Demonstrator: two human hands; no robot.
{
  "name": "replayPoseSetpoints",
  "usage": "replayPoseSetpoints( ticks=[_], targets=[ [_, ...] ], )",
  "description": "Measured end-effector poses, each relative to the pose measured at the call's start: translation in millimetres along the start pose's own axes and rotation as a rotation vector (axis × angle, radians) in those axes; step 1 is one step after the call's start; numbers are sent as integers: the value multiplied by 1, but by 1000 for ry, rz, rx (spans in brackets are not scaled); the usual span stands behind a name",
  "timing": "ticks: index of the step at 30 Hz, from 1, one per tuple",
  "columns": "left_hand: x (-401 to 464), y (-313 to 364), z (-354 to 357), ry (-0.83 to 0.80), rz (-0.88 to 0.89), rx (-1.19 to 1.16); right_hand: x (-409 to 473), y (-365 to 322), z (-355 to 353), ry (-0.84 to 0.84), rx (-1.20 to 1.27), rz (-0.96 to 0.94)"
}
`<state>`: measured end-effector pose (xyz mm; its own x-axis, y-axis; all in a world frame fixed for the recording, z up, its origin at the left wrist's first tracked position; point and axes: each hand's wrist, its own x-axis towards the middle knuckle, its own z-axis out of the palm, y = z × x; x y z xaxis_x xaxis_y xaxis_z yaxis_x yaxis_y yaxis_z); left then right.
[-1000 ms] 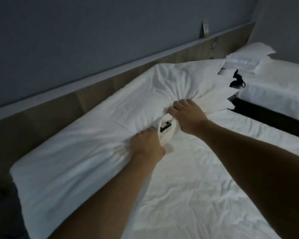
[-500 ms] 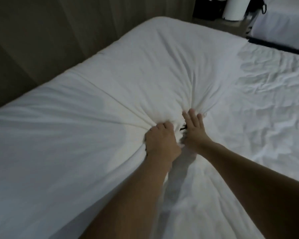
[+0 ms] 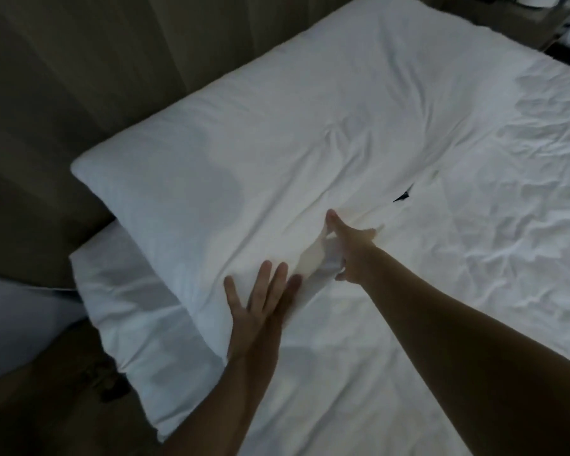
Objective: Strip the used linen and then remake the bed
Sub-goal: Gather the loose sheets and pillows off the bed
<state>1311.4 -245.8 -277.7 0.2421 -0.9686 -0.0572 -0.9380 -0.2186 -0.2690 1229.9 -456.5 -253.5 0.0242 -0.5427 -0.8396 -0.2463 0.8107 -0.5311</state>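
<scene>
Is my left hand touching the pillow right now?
Touching. The head view shows the left hand lying flat with straight fingers spread on the near edge of the white pillow, no gap visible.

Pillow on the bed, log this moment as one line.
pillow: lying on bed sheet | left hand: flat on pillow edge | right hand: fingers in pillowcase fold | phase: remaking

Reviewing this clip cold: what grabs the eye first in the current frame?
The big white pillow lying along the head of the bed, against the dark wall. At its near edge the left hand lies flat with fingers spread, while the right hand reaches to the pillowcase edge. A small dark tag shows beside it on the wrinkled sheet.
</scene>
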Motion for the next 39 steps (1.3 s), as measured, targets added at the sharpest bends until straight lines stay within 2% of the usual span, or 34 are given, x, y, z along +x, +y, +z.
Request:
replayPoseSetpoints(
  ticks=[2,5,7,9,11,14,16,18,20,23,25,29,33,39],
  targets=[
    [7,-9,8,29,20,-12,-4,5,9,-7,7,30],
    [25,-33,-4,231,96,-27,-8,2,24,-114,-58,-13],
    [23,-51,-16,327,64,-61,-7,0,33,-88,-54,-97],
    [20,-58,-15,358,8,-80,-7,6,42,-21,34,-123],
    [13,-39,5,299,-1,-88,-2,24,45,74,82,-117],
    [14,-10,40,84,84,-14,2,48,37,188,-115,-156],
    [19,-7,39,-63,102,39,-2,48,27,147,-192,-197],
    [12,-4,30,-130,130,48,-20,48,13,82,-273,-176],
    [-2,-4,11,-241,133,71,-55,55,-6,86,-363,-206],
    [-26,3,-41,-416,133,-17,-127,72,-42,128,-497,-268],
    [-45,12,-97,-444,135,-98,-180,82,-73,137,-585,-342],
    [-90,42,-213,-231,117,-263,-293,110,-148,217,-739,-529],
    [-170,82,-308,-71,131,-308,-402,154,-237,315,-836,-673],
    [-268,157,-379,-55,263,-290,-496,241,-364,466,-898,-635]
  ],
)
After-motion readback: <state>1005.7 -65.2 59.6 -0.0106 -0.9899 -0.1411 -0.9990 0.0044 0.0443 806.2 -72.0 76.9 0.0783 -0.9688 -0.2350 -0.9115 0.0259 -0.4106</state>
